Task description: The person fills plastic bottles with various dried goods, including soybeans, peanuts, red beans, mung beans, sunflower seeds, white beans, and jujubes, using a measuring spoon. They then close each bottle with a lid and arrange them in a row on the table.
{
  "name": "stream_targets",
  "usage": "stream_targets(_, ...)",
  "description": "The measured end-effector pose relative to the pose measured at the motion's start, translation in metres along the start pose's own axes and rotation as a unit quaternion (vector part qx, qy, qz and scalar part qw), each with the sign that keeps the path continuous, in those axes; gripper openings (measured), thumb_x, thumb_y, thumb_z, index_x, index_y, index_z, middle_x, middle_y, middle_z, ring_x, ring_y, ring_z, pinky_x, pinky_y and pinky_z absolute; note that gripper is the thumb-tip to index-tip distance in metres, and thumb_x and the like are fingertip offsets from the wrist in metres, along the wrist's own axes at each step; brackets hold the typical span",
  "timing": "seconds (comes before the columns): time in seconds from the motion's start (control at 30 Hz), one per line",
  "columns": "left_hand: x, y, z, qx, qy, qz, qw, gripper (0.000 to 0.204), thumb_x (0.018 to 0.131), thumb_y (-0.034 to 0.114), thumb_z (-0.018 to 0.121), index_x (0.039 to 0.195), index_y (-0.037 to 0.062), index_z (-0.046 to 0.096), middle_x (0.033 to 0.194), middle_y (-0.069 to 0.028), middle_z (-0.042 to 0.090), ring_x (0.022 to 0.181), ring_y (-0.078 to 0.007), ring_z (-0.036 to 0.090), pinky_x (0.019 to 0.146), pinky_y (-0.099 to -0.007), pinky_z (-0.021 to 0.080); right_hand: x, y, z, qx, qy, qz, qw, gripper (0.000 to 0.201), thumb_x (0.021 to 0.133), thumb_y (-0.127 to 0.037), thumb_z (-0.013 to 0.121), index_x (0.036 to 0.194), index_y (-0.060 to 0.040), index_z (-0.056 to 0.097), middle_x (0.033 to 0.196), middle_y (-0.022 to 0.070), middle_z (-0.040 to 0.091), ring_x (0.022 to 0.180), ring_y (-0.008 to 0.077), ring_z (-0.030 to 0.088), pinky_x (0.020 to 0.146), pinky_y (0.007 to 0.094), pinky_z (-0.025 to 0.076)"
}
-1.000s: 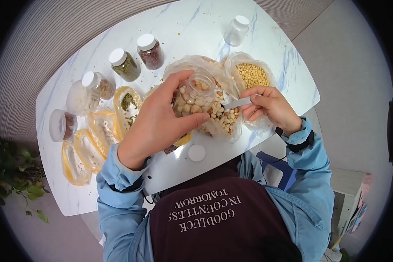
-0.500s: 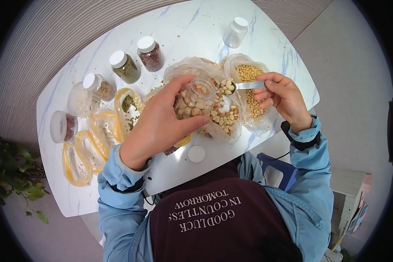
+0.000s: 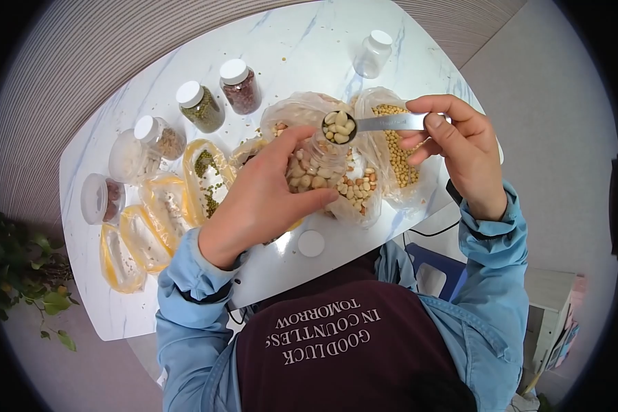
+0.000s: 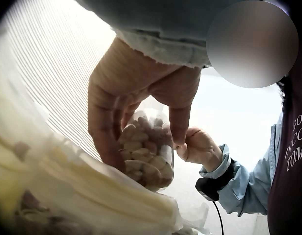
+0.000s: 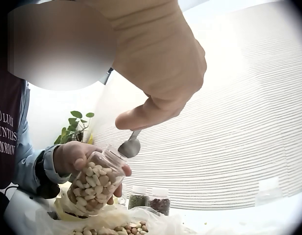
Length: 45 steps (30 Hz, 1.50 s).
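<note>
My left hand (image 3: 264, 189) grips a clear open-mouthed jar (image 5: 94, 183) of pale and tan peanuts, which leans to one side in the right wrist view. Between thumb and fingers, my right hand (image 3: 463, 147) pinches the flat handle of a metal measuring spoon (image 3: 391, 123). The spoon's round bowl, heaped with peanuts (image 3: 339, 127), is over the jar's mouth in the head view. Below the jar lies an open plastic bag of peanuts (image 3: 358, 189). A white lid (image 3: 311, 243) rests on the table near its front edge.
Beside the peanut bag is a bag of yellow beans (image 3: 399, 154). Lidded jars of green beans (image 3: 202, 110) and dark red beans (image 3: 241, 89) stand behind, with an empty capped jar (image 3: 373, 55) farther right. Yellow-edged bags (image 3: 144, 237) and more containers fill the left side.
My right hand has lifted the spoon of peanuts out of the bag and brought it up over the jar's mouth. The left hand keeps its grip on the jar, shifting slightly right.
</note>
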<state>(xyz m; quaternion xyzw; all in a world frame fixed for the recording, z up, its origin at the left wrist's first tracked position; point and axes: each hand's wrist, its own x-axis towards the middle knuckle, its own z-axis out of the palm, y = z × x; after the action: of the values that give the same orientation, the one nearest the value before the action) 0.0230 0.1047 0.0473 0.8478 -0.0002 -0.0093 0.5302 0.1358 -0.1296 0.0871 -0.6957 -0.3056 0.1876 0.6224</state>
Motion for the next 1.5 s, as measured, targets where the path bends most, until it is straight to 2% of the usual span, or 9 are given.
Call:
stream_targets(0.1, 0.002, -0.004, 0.001, -0.034, -0.004, 0.008, 0.999, 0.072, 0.072, 0.011, 0.079, 0.134, 0.0013, 0.041, 0.116, -0.0101, 0.058, 0.101, -0.0164, 0.056, 0.085, -0.0286, 0.047, -0.003, -0.002, 0.006, -0.023, -0.008, -0.035, 0.999, 0.025, 0.099, -0.009, 0.044, 0.115, 0.0033, 0.058, 0.092, 0.0106, 0.067, 0.086, 0.0119, 0.065, 0.069, 0.0211, 0.054)
stream_targets(0.2, 0.001, -0.005, 0.002, -0.036, 0.008, 0.017, 0.999, 0.071, 0.072, 0.023, 0.077, 0.131, 0.0008, 0.043, 0.114, -0.0199, 0.059, 0.103, -0.0312, 0.060, 0.087, -0.0359, 0.048, -0.008, -0.004, 0.013, -0.071, 0.009, -0.075, 0.995, 0.024, 0.097, -0.006, 0.045, 0.114, 0.0033, 0.059, 0.090, 0.0091, 0.066, 0.084, 0.0117, 0.065, 0.069, 0.0207, 0.053)
stream_targets(0.3, 0.001, -0.004, 0.001, -0.032, 0.008, 0.012, 0.999, 0.071, 0.072, 0.023, 0.077, 0.131, 0.0006, 0.043, 0.114, -0.0197, 0.060, 0.102, -0.0306, 0.060, 0.087, -0.0357, 0.048, -0.011, -0.004, 0.020, -0.179, 0.034, -0.152, 0.971, 0.022, 0.094, -0.001, 0.048, 0.110, 0.0036, 0.061, 0.086, 0.0102, 0.067, 0.077, 0.0138, 0.066, 0.065, 0.0223, 0.053)
stream_targets(0.4, 0.001, -0.005, 0.001, -0.035, 0.000, 0.005, 0.999, 0.073, 0.073, 0.012, 0.079, 0.133, -0.0006, 0.041, 0.115, -0.0100, 0.058, 0.101, -0.0159, 0.056, 0.083, -0.0278, 0.048, -0.014, -0.004, 0.019, -0.342, 0.024, -0.273, 0.899, 0.025, 0.080, 0.009, 0.053, 0.102, 0.0040, 0.065, 0.080, 0.0146, 0.066, 0.067, 0.0215, 0.065, 0.059, 0.0268, 0.052)
stream_targets(0.63, 0.002, -0.005, 0.003, -0.078, -0.015, 0.005, 0.997, 0.068, 0.075, 0.002, 0.075, 0.133, 0.0006, 0.039, 0.118, -0.0086, 0.056, 0.104, -0.0137, 0.055, 0.084, -0.0268, 0.052, -0.010, -0.006, 0.019, -0.388, 0.006, -0.400, 0.830, 0.029, 0.073, 0.012, 0.054, 0.099, 0.0052, 0.065, 0.083, 0.0161, 0.066, 0.069, 0.0249, 0.066, 0.059, 0.0285, 0.051)
stream_targets(0.83, 0.004, -0.012, 0.000, -0.104, 0.015, 0.021, 0.994, 0.072, 0.072, 0.020, 0.078, 0.130, 0.0000, 0.042, 0.112, -0.0180, 0.060, 0.101, -0.0269, 0.061, 0.087, -0.0341, 0.049, -0.011, 0.012, 0.011, -0.339, 0.098, -0.259, 0.899, 0.027, 0.081, 0.009, 0.053, 0.106, 0.0029, 0.063, 0.086, 0.0148, 0.067, 0.071, 0.0218, 0.066, 0.062, 0.0265, 0.052)
stream_targets(0.97, 0.004, -0.012, -0.004, -0.110, 0.029, 0.027, 0.993, 0.073, 0.071, 0.018, 0.079, 0.131, 0.0000, 0.042, 0.112, -0.0171, 0.060, 0.100, -0.0240, 0.061, 0.086, -0.0330, 0.049, -0.010, 0.032, 0.004, -0.407, -0.033, -0.171, 0.897, 0.027, 0.088, 0.005, 0.048, 0.111, -0.0009, 0.062, 0.093, 0.0145, 0.067, 0.082, 0.0235, 0.067, 0.070, 0.0290, 0.052)
stream_targets(1.23, 0.004, -0.010, -0.004, -0.119, 0.021, 0.023, 0.992, 0.073, 0.072, 0.016, 0.079, 0.131, -0.0003, 0.041, 0.113, -0.0161, 0.060, 0.100, -0.0221, 0.061, 0.085, -0.0320, 0.050, -0.005, 0.063, 0.014, -0.426, -0.057, -0.193, 0.882, 0.029, 0.081, 0.007, 0.054, 0.106, -0.0032, 0.063, 0.093, 0.0156, 0.066, 0.081, 0.0311, 0.065, 0.071, 0.0343, 0.052)
stream_targets(1.5, 0.003, -0.009, -0.004, -0.118, 0.021, 0.025, 0.993, 0.073, 0.072, 0.016, 0.079, 0.131, -0.0010, 0.040, 0.113, -0.0162, 0.060, 0.101, -0.0227, 0.060, 0.086, -0.0320, 0.050, -0.008, 0.061, 0.018, -0.340, -0.110, -0.134, 0.924, 0.024, 0.088, 0.003, 0.050, 0.107, -0.0016, 0.063, 0.088, 0.0132, 0.066, 0.076, 0.0227, 0.065, 0.069, 0.0306, 0.052)
